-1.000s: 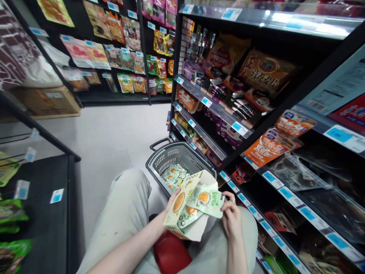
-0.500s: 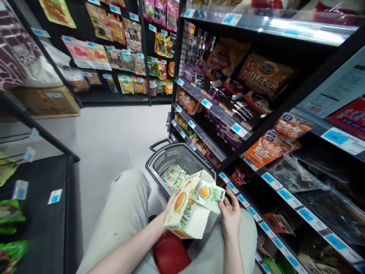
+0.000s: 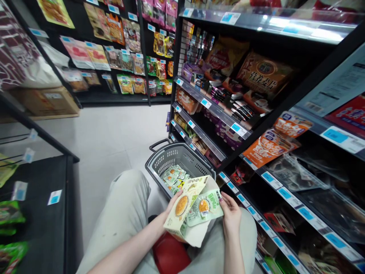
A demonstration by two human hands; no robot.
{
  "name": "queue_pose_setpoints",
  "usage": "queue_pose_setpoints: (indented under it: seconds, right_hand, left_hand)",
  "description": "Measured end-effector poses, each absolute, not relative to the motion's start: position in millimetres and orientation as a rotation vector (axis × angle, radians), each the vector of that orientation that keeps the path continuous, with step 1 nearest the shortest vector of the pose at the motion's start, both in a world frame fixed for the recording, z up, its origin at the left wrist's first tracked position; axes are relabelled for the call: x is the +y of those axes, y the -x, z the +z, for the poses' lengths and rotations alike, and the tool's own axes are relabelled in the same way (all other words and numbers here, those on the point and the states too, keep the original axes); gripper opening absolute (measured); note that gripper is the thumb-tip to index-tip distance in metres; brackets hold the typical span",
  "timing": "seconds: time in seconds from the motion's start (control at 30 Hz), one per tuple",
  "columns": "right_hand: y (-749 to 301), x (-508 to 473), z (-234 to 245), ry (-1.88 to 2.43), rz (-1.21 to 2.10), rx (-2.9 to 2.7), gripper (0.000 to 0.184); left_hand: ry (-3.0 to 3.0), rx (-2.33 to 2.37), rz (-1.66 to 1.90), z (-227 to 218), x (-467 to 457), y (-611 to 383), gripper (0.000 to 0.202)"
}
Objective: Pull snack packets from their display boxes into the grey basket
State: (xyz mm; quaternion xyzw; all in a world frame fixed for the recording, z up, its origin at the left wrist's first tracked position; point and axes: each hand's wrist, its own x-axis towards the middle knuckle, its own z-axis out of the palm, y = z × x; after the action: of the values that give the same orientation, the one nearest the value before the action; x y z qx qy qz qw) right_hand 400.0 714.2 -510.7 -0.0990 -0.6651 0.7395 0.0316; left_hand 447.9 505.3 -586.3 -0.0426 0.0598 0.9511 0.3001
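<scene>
My left hand [image 3: 170, 207] grips a cream and green cardboard box [image 3: 186, 198] by its left side; the box is tilted and its top stands open. A light green packet [image 3: 205, 206] with an orange food picture lies across the box's opening. The fingertips of my right hand [image 3: 230, 209] pinch the packet's right edge. Just beyond the box is a grey shopping basket [image 3: 188, 156], with several similar green packets [image 3: 174, 176] inside it. The box hides the near part of the basket.
Shelves with price labels [image 3: 238, 129] run along my right, and orange pouches [image 3: 268, 146] stick out from one. A black display shelf [image 3: 40, 213] stands at left. Hanging snack bags [image 3: 125, 83] line the back. A cardboard carton [image 3: 45, 101] sits on the floor at far left.
The green packet has moved left and down, further over the box's opening, and now faces me more squarely. The box has tipped slightly. My right hand stays at the packet's edge.
</scene>
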Motion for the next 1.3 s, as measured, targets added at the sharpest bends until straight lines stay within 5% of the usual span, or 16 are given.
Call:
queue_pose_setpoints:
  seconds: [1.3]
  right_hand:
    - [-397, 714, -517, 0.337, 2.326, -2.010, 0.038]
  left_hand:
    - [0.226, 0.124, 2.531, -596, 504, -446, 0.057]
